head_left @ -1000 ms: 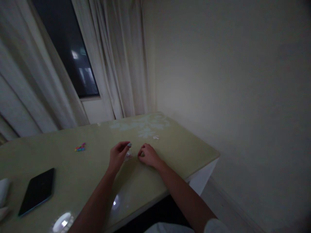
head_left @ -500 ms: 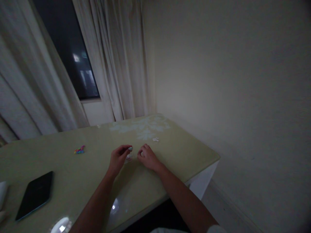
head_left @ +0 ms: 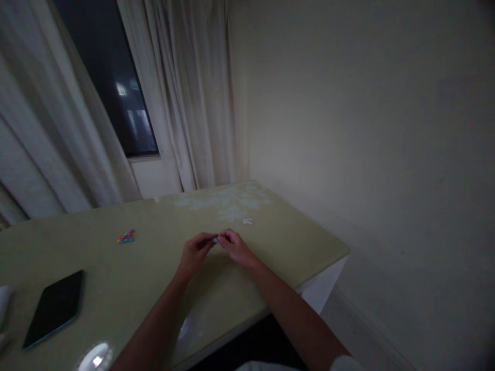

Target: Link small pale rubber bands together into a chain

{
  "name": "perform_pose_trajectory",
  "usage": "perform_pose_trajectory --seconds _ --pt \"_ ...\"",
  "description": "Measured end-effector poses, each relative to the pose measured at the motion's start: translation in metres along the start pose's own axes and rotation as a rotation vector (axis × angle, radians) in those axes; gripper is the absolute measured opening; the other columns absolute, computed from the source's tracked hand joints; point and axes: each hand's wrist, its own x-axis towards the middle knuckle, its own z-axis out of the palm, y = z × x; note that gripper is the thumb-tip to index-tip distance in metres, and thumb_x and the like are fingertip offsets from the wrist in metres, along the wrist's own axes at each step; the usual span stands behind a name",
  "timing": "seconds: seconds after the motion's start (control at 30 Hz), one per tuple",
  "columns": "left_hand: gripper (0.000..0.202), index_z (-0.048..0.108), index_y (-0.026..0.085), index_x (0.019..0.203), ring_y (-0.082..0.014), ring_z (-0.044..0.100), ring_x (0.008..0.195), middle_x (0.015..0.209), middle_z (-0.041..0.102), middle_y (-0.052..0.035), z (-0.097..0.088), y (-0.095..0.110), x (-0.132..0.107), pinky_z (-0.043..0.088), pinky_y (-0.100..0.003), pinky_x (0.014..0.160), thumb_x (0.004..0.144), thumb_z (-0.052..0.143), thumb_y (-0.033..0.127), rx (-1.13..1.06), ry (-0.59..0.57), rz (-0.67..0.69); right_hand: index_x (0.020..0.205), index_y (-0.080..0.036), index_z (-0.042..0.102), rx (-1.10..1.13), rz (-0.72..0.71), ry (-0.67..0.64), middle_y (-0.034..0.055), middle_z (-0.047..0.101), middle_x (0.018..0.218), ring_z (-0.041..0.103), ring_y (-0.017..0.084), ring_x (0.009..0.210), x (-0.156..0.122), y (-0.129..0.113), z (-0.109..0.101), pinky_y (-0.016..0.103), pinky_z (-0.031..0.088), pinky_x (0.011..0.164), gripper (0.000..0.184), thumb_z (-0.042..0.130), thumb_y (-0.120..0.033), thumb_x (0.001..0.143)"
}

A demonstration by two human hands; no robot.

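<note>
Over the middle of the table, my left hand (head_left: 196,252) and my right hand (head_left: 233,246) meet at the fingertips. Between them is a small pale piece (head_left: 215,240), too small to name, pinched by the fingers of my left hand. The right hand's fingers are closed against the same spot; whether they hold a second piece is hidden. A few small white pieces (head_left: 248,221) lie on the table just beyond my right hand.
A cluster of small bright-coloured pieces (head_left: 126,237) lies to the left on the glossy table (head_left: 154,273). Nearer on that side is a dark tablet-like slab (head_left: 56,308). The table's right edge runs close to a bare wall (head_left: 348,129); curtains (head_left: 193,103) hang behind.
My left hand has moved right, bringing the pale piece against the fingers of my right hand. The two hands were apart before and now touch or nearly touch.
</note>
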Motion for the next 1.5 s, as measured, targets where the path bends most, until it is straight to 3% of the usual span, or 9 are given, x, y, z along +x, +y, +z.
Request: perform_pose_trajectory --seconds 0.2,0.37,0.57,0.73,0.87,1.03,1.2,1.5 --pt "0.028 0.078 0.019 0.09 -0.0203 0.073 0.07 0.079 0.079 -0.0061 0.002 -0.001 -0.001 0.057 -0.029 0.066 0.081 0.077 0.046 0.034 0.03 -0.005 0.095 -0.018 0.067 0.049 0.027 0.051 -0.0018 0.057 0.075 0.052 0.014 0.068 0.0 -0.005 0.001 0.025 0.041 0.062 0.036 0.068 -0.054 0.089" --pt "0.033 0.079 0.02 0.089 -0.0238 0.077 0.075 0.083 0.083 -0.0079 0.001 0.002 0.0 0.06 -0.033 0.072 0.076 0.081 0.05 0.022 0.027 -0.031 0.087 -0.02 0.068 0.003 -0.053 0.122 -0.0023 0.06 0.073 0.049 0.013 0.061 -0.003 -0.012 0.003 0.025 0.042 0.058 0.031 0.079 -0.049 0.081" --pt "0.032 0.083 0.02 0.088 -0.0261 0.079 0.078 0.087 0.085 -0.0097 -0.001 0.003 0.002 0.063 -0.037 0.076 0.074 0.082 0.048 -0.02 -0.002 -0.08 0.085 -0.02 0.073 -0.193 -0.168 0.194 0.0022 0.065 0.084 0.052 0.014 0.065 -0.006 -0.017 0.002 0.028 0.044 0.064 0.018 0.077 -0.037 0.086" --pt "0.031 0.084 0.021 0.09 -0.0264 0.079 0.079 0.089 0.085 -0.009 0.0 0.005 0.003 0.063 -0.037 0.077 0.073 0.083 0.046 -0.054 -0.046 -0.118 0.084 -0.02 0.073 -0.287 -0.172 0.204 0.0004 0.062 0.081 0.049 0.014 0.065 -0.007 -0.015 0.002 0.027 0.041 0.065 0.007 0.074 -0.027 0.087" --pt "0.037 0.085 0.021 0.094 -0.0284 0.079 0.086 0.095 0.085 -0.0096 -0.001 0.01 0.004 0.063 -0.04 0.081 0.071 0.084 0.05 -0.102 -0.117 -0.152 0.08 -0.02 0.068 -0.332 -0.157 0.225 -0.0019 0.056 0.076 0.047 0.013 0.064 -0.005 -0.009 0.002 0.027 0.038 0.064 0.009 0.071 -0.024 0.086" --pt "0.05 0.083 0.02 0.108 -0.029 0.08 0.091 0.106 0.084 -0.0131 -0.007 0.015 0.003 0.064 -0.042 0.083 0.074 0.083 0.057 -0.165 -0.151 -0.221 0.083 -0.02 0.065 -0.361 -0.181 0.19 -0.0015 0.056 0.08 0.048 0.014 0.068 -0.005 -0.01 0.001 0.027 0.039 0.068 0.009 0.069 -0.023 0.09" --pt "0.049 0.083 0.019 0.103 -0.0286 0.08 0.089 0.102 0.085 -0.0134 -0.01 0.013 0.003 0.064 -0.04 0.081 0.071 0.087 0.055 -0.188 -0.115 -0.261 0.088 -0.02 0.064 -0.345 -0.227 0.12 0.0 0.058 0.087 0.051 0.015 0.075 -0.006 -0.014 0.003 0.027 0.041 0.074 0.008 0.068 -0.022 0.095" --pt "0.041 0.083 0.019 0.088 -0.0217 0.075 0.072 0.082 0.083 -0.008 -0.013 0.009 0.006 0.06 -0.032 0.07 0.066 0.089 0.053 -0.15 -0.063 -0.241 0.087 -0.019 0.063 -0.233 -0.193 0.117 -0.0007 0.056 0.083 0.051 0.014 0.072 -0.006 -0.01 0.007 0.026 0.041 0.068 0.013 0.063 -0.029 0.096"
